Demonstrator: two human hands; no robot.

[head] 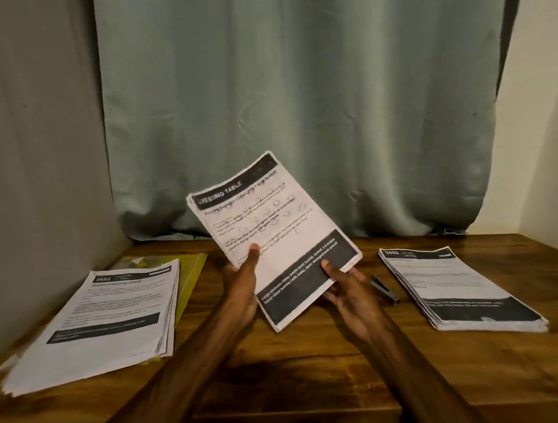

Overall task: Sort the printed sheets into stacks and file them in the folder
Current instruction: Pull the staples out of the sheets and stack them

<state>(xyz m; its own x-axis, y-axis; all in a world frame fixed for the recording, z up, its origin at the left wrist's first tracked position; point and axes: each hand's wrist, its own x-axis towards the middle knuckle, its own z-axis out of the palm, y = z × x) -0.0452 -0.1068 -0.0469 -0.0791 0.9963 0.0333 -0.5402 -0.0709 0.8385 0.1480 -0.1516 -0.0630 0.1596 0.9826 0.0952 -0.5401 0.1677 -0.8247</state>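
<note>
1. Sheet bundle (273,239): held tilted left of the stapler (384,289), above the tabletop (298,354); pinched by left hand (242,282) and right hand (347,293), fingers (331,295) curled beneath.
2. Risk: sheets spilled if either pinch slackens.
3. Folder (195,268), apparently, far left of stapler: buried under stack (109,316).

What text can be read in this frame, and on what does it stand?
"DRESSING TABLE" (first letters smeared): dark header band of the held sheets.
"2652": top corner of the left stack.
"3800": top corner of the right stack.
Headings, body lines and the dark footer bands on all three: too blurred to read reliably.
</note>
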